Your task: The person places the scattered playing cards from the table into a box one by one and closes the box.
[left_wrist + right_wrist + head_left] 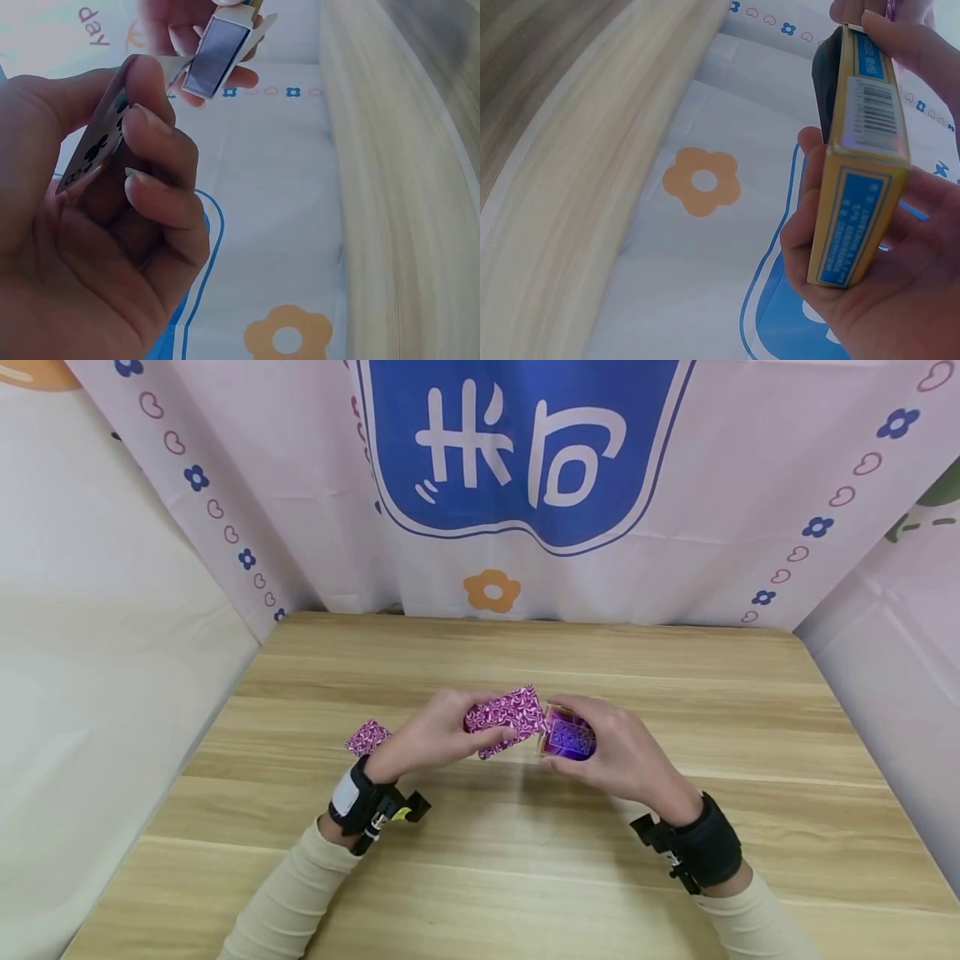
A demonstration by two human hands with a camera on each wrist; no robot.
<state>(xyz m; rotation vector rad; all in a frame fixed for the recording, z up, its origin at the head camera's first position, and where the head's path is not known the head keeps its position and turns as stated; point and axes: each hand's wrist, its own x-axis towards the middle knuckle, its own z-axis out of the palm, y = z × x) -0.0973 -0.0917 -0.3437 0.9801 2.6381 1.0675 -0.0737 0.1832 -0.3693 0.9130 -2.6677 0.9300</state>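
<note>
My left hand [437,732] pinches a playing card [504,720], its pink-and-white swirl back facing up. From below, in the left wrist view, the card's face [93,152] shows an 8 and black club pips. Close on the right, my right hand [628,750] grips a card box [570,737] by its sides. Purple on top, the box has yellow edges with blue panels and a barcode [873,112]. Its end with a raised white flap [259,36] points at my left hand, and the card's corner overlaps that end in the head view.
Another pink-patterned card [367,737] lies on the wooden table [525,877] beside my left wrist, partly hidden by it. A white curtain [315,527] with a blue emblem hangs behind the table's far edge, and pale cloth walls stand at both sides.
</note>
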